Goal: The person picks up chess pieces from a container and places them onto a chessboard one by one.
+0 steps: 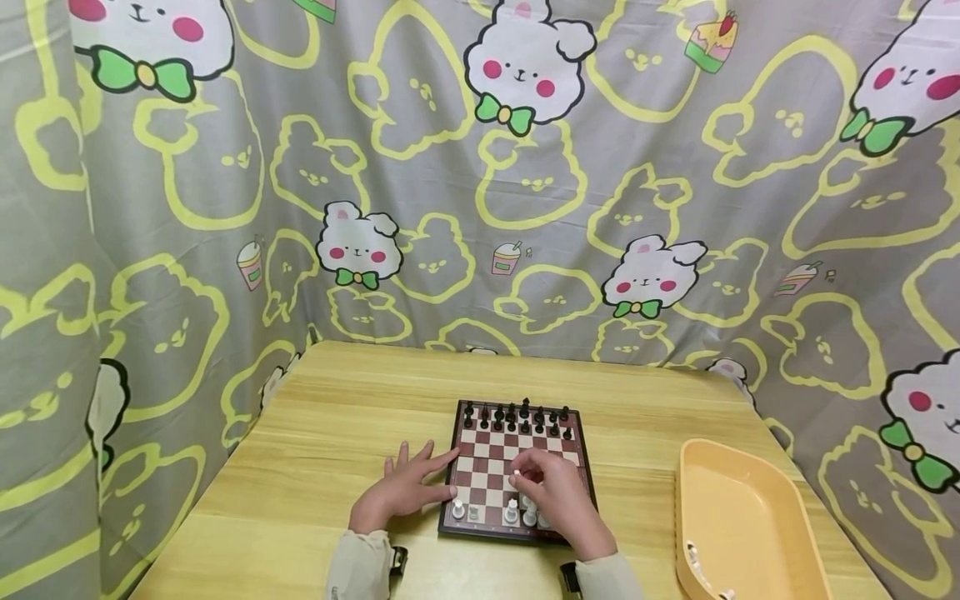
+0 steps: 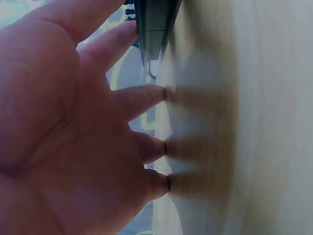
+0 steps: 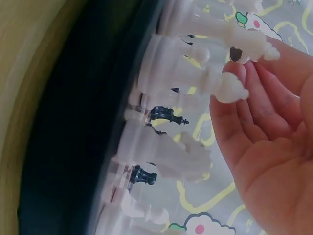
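A brown-and-white chessboard (image 1: 474, 464) lies on the table, with black chess pieces (image 1: 525, 408) in two rows at the far side. White chess pieces (image 1: 512, 511) stand along the near side, partly hidden by my right hand (image 1: 558, 492). That hand pinches a small white chess piece (image 1: 517, 473) above the board; its dark underside shows in the right wrist view, its kind does not. My left hand (image 1: 401, 487) has its fingers spread. Its thumb and index finger touch the board's left edge, while the other fingertips (image 2: 159, 93) rest on the table.
To the right stands a yellow tray (image 1: 750, 500) with a few small white pieces (image 1: 696, 562) near its left wall. The wooden table (image 1: 360, 383) ends at a patterned curtain (image 1: 435, 183) behind and at both sides.
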The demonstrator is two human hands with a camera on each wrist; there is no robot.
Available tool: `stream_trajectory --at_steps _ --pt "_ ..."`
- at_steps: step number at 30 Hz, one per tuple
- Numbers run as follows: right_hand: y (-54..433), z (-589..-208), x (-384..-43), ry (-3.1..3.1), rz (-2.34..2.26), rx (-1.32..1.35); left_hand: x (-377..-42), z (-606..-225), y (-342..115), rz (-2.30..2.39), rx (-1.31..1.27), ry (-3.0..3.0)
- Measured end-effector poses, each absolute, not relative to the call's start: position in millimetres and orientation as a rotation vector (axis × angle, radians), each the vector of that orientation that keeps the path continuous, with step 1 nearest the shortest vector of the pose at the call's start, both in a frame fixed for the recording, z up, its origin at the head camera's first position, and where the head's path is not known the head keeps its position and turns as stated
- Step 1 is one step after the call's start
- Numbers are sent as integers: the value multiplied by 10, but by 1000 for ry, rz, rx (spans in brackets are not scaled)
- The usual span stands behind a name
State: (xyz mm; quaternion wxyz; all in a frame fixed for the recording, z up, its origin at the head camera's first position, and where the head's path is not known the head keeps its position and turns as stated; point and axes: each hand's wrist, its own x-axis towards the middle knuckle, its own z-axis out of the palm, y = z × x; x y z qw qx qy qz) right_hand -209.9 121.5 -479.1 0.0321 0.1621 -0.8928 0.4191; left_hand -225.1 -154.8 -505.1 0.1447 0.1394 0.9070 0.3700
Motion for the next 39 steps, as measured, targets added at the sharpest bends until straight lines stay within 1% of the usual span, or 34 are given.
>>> stream_trajectory --at_steps 12,28,39 --pt "1224 -4827 -2140 -2868 1132 609 -2241 -5026 -1549 1072 401 2610" --pt "1267 -4722 -2274 -2956 1290 828 -2252 -5046 -1553 1062 398 2614" --pt "1247 -4738 -2318 -2991 1299 840 -2265 -5062 -1566 1063 402 2620"
